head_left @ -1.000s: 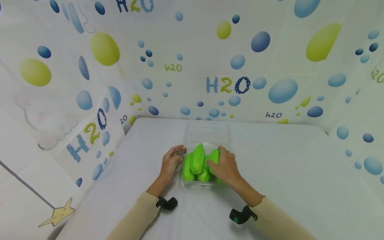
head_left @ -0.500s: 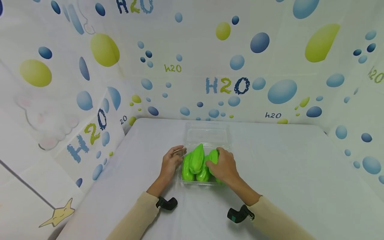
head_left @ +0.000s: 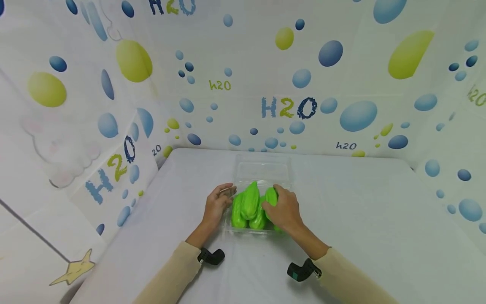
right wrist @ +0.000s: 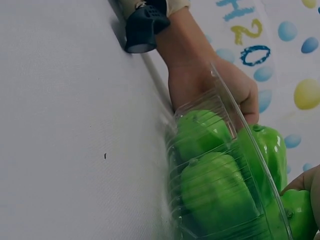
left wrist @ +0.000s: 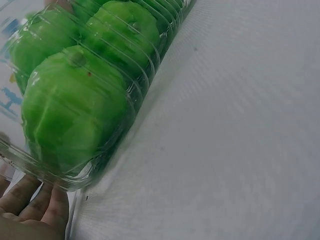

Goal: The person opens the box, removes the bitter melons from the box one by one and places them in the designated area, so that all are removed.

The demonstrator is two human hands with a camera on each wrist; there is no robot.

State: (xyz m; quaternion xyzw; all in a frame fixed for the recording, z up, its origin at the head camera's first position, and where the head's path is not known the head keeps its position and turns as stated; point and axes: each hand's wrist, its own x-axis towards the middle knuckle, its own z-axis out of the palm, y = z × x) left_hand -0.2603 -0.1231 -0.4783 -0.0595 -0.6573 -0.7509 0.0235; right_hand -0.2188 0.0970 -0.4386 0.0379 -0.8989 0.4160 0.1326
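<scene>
Right hand [head_left: 285, 210] grips one green fruit [head_left: 271, 195] in the clear container [head_left: 247, 232], lid [head_left: 262, 171] toward the bench's [head_left: 360, 211] far edge; left hand [head_left: 216, 207], relaxed, touches the container's side. Jostling could topple the top fruit [head_left: 250, 200].

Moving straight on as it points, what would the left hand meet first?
Likely the side of the clear container, at the fingertips of the left hand; a green vegetable lies just inside. Depth is unclear.

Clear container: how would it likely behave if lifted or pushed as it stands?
The clear container has thin-looking, ribbed walls, so it would probably flex if squeezed. Its open lid lies folded back, so it might swing during a lift. Sitting wide and low, it would likely slide rather than tip.
</scene>
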